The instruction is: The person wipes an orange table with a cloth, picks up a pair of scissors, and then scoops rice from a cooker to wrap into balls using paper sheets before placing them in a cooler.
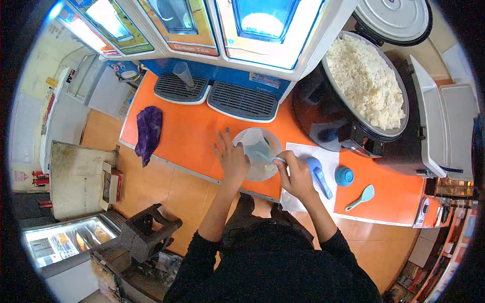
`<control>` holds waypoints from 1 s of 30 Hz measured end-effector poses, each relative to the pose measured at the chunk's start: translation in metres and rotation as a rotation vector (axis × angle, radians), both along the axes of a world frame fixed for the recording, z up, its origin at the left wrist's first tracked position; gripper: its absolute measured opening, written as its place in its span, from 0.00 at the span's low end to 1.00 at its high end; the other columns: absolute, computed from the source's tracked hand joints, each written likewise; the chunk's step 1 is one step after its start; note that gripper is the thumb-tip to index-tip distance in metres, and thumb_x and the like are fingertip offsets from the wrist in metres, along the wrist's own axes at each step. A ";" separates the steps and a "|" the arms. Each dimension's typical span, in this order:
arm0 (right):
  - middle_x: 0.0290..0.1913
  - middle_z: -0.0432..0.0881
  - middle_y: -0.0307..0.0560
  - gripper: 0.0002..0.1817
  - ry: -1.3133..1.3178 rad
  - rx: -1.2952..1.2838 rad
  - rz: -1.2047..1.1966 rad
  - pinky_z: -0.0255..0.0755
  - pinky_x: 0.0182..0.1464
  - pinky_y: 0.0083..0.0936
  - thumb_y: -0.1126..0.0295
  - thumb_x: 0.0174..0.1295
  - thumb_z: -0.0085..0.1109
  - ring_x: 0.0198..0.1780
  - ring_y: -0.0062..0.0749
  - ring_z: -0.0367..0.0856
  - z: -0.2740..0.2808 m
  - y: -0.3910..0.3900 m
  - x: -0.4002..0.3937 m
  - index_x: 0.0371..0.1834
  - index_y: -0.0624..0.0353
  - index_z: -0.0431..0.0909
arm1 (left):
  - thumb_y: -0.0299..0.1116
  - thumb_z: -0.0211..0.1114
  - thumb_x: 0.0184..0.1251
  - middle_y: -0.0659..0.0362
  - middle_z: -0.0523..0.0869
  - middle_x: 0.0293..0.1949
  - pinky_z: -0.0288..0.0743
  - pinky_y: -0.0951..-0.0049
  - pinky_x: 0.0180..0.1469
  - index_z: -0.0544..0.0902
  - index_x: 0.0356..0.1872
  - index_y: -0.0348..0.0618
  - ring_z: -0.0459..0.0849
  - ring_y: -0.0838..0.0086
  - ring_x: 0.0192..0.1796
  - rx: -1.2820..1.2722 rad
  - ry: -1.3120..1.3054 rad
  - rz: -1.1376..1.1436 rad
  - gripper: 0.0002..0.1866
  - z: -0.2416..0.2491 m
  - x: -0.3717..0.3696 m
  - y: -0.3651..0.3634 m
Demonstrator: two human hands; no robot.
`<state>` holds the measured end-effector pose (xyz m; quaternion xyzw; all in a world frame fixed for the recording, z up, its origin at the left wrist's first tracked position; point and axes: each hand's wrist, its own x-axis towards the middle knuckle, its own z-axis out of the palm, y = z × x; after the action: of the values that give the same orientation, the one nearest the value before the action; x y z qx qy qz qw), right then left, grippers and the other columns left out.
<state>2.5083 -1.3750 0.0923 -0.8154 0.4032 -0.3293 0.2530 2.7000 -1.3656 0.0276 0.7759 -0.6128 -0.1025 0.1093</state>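
My right hand is closed around the handle of a pale teal rice paddle, whose head reaches down into a translucent plastic bowl. A small whitish clump sits in the bowl near the paddle. My left hand lies at the bowl's left side, fingers spread and thumb toward the rim. To the right of the bowl, a blue scoop rests on a white sheet. Beside it are a small blue cup and a second teal paddle on the orange counter.
A large open cooker full of white rice stands at the right back. Behind the bowl is a drink dispenser with two drip trays, a clear cup on one. A purple cloth hangs over the counter's left front edge.
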 end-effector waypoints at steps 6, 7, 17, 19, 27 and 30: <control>0.31 0.81 0.52 0.06 -0.241 -0.146 -0.285 0.71 0.27 0.30 0.75 0.65 0.58 0.23 0.41 0.79 0.025 0.002 -0.020 0.40 0.64 0.71 | 0.27 0.70 0.49 0.51 0.69 0.64 0.60 0.51 0.65 0.82 0.47 0.41 0.68 0.55 0.66 -0.221 0.051 -0.366 0.20 0.027 -0.003 -0.021; 0.30 0.82 0.52 0.06 -0.207 -0.138 -0.314 0.71 0.27 0.30 0.75 0.66 0.58 0.23 0.41 0.80 0.027 -0.001 -0.020 0.40 0.64 0.71 | 0.27 0.70 0.49 0.53 0.72 0.62 0.63 0.55 0.63 0.83 0.44 0.40 0.71 0.57 0.63 -0.332 0.012 -0.539 0.17 0.018 -0.002 -0.028; 0.26 0.80 0.52 0.06 -0.298 -0.087 -0.373 0.73 0.28 0.32 0.75 0.65 0.58 0.25 0.40 0.82 0.026 0.000 -0.025 0.40 0.65 0.72 | 0.28 0.63 0.54 0.52 0.81 0.50 0.74 0.56 0.55 0.83 0.34 0.37 0.78 0.57 0.55 -0.338 0.048 -0.904 0.08 0.022 0.030 -0.035; 0.26 0.80 0.52 0.06 -0.300 -0.054 -0.373 0.73 0.27 0.32 0.75 0.65 0.58 0.24 0.39 0.82 0.023 0.000 -0.022 0.40 0.65 0.72 | 0.31 0.63 0.56 0.51 0.85 0.40 0.80 0.54 0.46 0.82 0.32 0.38 0.85 0.55 0.45 0.051 0.148 -0.785 0.07 0.035 0.027 -0.035; 0.25 0.78 0.48 0.07 -0.168 -0.101 -0.333 0.70 0.24 0.27 0.76 0.65 0.60 0.22 0.32 0.79 0.001 0.002 0.000 0.37 0.65 0.70 | 0.31 0.59 0.61 0.49 0.85 0.30 0.81 0.57 0.38 0.83 0.29 0.40 0.87 0.55 0.35 -0.046 -0.192 -0.329 0.07 -0.022 -0.018 -0.058; 0.26 0.78 0.48 0.07 -0.169 -0.121 -0.321 0.70 0.25 0.27 0.77 0.64 0.60 0.22 0.32 0.79 0.000 0.004 0.001 0.37 0.65 0.70 | 0.31 0.58 0.63 0.49 0.85 0.29 0.82 0.62 0.38 0.84 0.29 0.43 0.87 0.58 0.35 -0.065 -0.181 -0.229 0.08 -0.036 -0.025 -0.058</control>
<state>2.5092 -1.3713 0.0921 -0.7238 0.4848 -0.4564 0.1808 2.6749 -1.4234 -0.0085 0.7032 -0.7075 -0.0241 0.0662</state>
